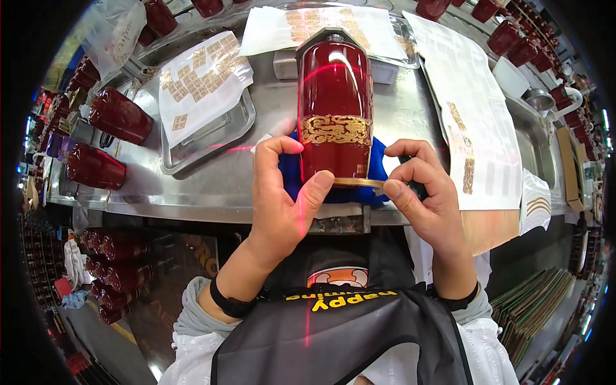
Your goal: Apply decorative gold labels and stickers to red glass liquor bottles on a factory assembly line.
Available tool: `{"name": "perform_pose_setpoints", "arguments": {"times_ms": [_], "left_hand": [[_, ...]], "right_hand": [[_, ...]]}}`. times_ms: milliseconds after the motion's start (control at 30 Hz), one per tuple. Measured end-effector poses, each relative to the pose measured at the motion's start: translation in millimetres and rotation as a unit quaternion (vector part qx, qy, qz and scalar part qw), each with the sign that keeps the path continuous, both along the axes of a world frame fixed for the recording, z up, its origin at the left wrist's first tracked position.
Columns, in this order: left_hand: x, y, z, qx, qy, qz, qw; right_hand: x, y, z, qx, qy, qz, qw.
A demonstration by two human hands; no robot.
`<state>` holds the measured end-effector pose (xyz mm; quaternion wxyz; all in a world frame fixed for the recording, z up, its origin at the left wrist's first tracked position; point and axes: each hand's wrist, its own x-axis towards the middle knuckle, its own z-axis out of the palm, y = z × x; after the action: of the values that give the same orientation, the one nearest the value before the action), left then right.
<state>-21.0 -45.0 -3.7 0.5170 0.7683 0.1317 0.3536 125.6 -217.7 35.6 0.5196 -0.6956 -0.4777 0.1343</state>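
Glossy dark red, one tapered bottle (335,77) with a scrollwork gold band (336,130) lies over blue cloth (378,168) on the steel table (212,192). The left hand (279,202) rests spread fingers against its side; the right hand (431,199) curls thumb and index finger beside its gold rim (351,182), pinch unclear. Around: three white sheets (212,106) bearing gold decals; two similar jars (120,115) at left.

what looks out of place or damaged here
No damage stands out. The gold strip at the base of the red bottle looks odd: its right end juts past the bottle toward the right hand. At left, a white sheet lies crooked across a metal tray.
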Motion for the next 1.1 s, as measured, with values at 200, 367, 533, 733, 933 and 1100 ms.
{"name": "perform_pose_setpoints", "arguments": {"times_ms": [200, 367, 533, 733, 933, 1100], "left_hand": [[4.2, -2.5, 3.1, 0.011, -0.007, -0.003, 1.000], [0.7, -3.6, 3.7, -0.040, 0.017, -0.037, 0.998], [2.4, 0.4, -1.9, -0.023, -0.032, -0.024, 0.999], [1.4, -1.5, -4.2, -0.129, -0.046, -0.033, 0.990], [1.5, -1.7, -2.7, -0.095, -0.049, -0.029, 0.994], [1.7, -2.7, -0.2, -0.059, -0.019, -0.019, 0.998]], "right_hand": [[0.5, -0.3, -2.2, 0.001, 0.001, -0.008, 1.000], [1.5, -0.1, -4.4, -0.001, 0.006, -0.006, 1.000], [1.7, -0.7, -4.1, 0.007, 0.006, -0.006, 1.000], [0.5, -0.6, -1.0, -0.015, 0.016, 0.003, 1.000], [0.5, -2.0, 0.9, -0.030, 0.036, 0.019, 0.999], [1.4, -2.7, -0.2, -0.028, 0.032, 0.015, 0.999]]}}
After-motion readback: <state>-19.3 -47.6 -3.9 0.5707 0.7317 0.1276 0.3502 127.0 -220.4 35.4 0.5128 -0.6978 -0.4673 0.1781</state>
